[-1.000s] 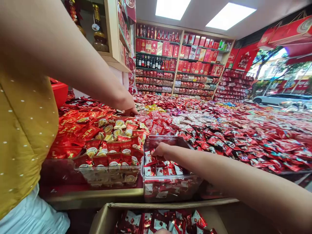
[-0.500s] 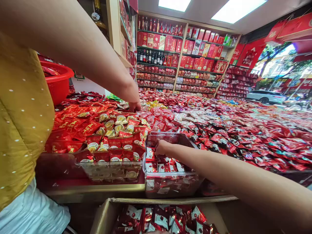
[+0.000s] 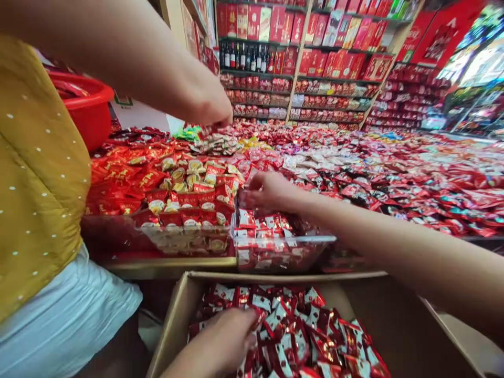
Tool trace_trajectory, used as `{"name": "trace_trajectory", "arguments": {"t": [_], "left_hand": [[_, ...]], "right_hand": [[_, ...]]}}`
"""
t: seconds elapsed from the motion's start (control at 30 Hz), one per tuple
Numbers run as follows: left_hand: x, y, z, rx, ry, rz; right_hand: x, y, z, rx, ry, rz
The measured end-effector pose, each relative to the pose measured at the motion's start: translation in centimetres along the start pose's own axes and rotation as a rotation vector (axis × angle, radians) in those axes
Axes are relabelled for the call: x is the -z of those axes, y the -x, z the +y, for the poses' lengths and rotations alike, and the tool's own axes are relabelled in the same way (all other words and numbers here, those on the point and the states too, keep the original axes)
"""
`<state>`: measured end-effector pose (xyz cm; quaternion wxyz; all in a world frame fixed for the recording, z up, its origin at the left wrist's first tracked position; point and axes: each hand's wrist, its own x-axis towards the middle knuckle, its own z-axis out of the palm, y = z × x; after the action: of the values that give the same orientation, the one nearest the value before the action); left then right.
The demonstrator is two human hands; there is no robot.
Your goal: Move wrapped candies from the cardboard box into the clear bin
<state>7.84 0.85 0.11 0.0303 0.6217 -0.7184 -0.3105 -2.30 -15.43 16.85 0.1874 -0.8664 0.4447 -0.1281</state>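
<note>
My left hand (image 3: 226,336), smeared by motion, reaches into an open cardboard box (image 3: 173,315) at the bottom. Its fingertips close on a small red-and-white candy packet (image 3: 258,315), above a heap of similar packets (image 3: 291,336). My right hand (image 3: 271,191) is over the back left of a clear plastic bin (image 3: 283,240), its fingers apart and slightly curled, with nothing visible in them. Rows of red-and-white packets (image 3: 271,226) lie inside this bin. My right forearm hides the bin's right part.
Another person in a yellow dotted top (image 3: 43,184) stands at the left, an arm (image 3: 169,79) reaching over the sweets. Durian packets (image 3: 189,199) fill the neighbouring bin. A red basket (image 3: 88,115) stands behind. Heaped sweets (image 3: 374,184) spread right, before stocked shelves (image 3: 293,79).
The view has tilted down, showing more of the cardboard box. My left hand has come into fuller view there. My right hand has risen from the packets toward the bin's back left.
</note>
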Motion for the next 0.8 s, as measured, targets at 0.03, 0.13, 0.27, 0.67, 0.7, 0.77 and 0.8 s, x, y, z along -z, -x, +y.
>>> {"name": "trace_trajectory", "arguments": {"t": [0.03, 0.13, 0.27, 0.67, 0.7, 0.77, 0.8], "left_hand": [[-0.3, 0.0, -0.3, 0.020, -0.027, -0.023], [-0.9, 0.1, -1.2, 0.052, -0.082, -0.064], [-1.0, -0.2, -1.3, 0.059, -0.087, -0.054], [-1.4, -1.8, 0.1, -0.006, -0.055, -0.014], [-1.5, -1.9, 0.3, -0.018, -0.049, -0.007], [-1.7, -2.2, 0.7, -0.055, -0.019, 0.012], [-1.8, -2.3, 0.9, -0.071, 0.010, 0.024]], "right_hand": [[0.7, 2.1, 0.0, 0.115, -0.082, 0.037], [-0.1, 8.7, 2.0, 0.195, -0.322, -0.316], [-8.7, 14.3, 8.8, 0.039, -0.261, -0.503], [-20.6, 15.7, 14.8, -0.344, -0.290, -0.253], [-20.5, 15.6, 14.8, -0.335, -0.326, -0.256], [-19.9, 15.5, 14.8, -0.292, -0.400, -0.248], [-19.5, 15.5, 14.7, -0.265, -0.432, -0.241]]}}
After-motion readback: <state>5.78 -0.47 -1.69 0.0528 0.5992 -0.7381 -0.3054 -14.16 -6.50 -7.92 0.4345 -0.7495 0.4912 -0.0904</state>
